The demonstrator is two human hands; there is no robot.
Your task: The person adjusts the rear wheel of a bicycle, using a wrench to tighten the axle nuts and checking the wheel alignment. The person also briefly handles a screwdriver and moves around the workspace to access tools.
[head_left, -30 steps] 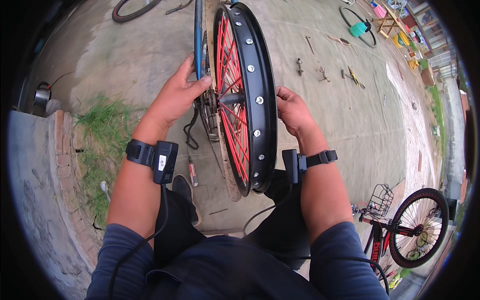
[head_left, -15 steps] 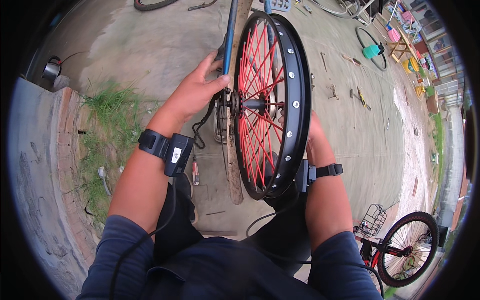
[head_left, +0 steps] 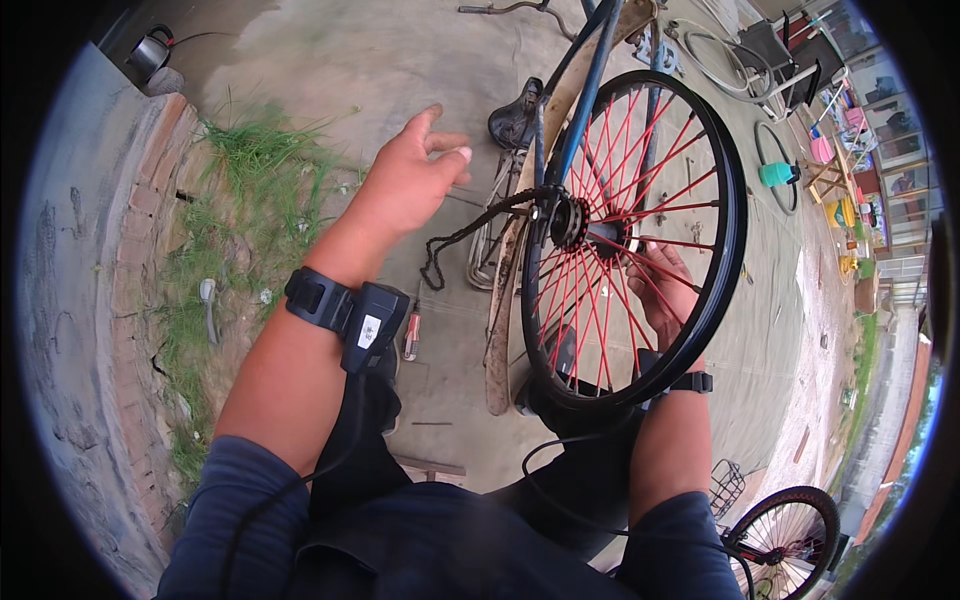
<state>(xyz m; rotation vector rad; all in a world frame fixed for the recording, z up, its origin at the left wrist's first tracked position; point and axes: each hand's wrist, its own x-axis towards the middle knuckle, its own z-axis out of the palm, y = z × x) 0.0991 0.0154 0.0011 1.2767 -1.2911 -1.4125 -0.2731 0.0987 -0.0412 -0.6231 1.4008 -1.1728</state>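
A bicycle wheel point(head_left: 735, 200) with a black rim and red spokes stands at the rear of an upturned blue bicycle frame point(head_left: 588, 95). My right hand point(head_left: 668, 290) shows through the spokes on the wheel's far side, its fingers closed at the end of the hub point(head_left: 606, 236). What exactly the fingertips press on is partly hidden. My left hand point(head_left: 410, 175) is raised left of the frame, fingers apart and holding nothing. A dark chain point(head_left: 465, 235) hangs from near the sprocket point(head_left: 570, 222) down to the left. Beside the wheel runs a rusty mudguard point(head_left: 500, 350).
The black saddle point(head_left: 515, 115) rests low behind the frame. A red-handled screwdriver point(head_left: 412, 335) lies near my left foot. Grass point(head_left: 265, 180) and a brick edge point(head_left: 140, 210) border the left. Another bicycle wheel point(head_left: 790, 545) stands lower right; a green bottle point(head_left: 777, 174) is at right.
My left hand has let go of the frame and moved away to the left. The wheel and frame now appear farther right and turned, showing more of the wheel's side.
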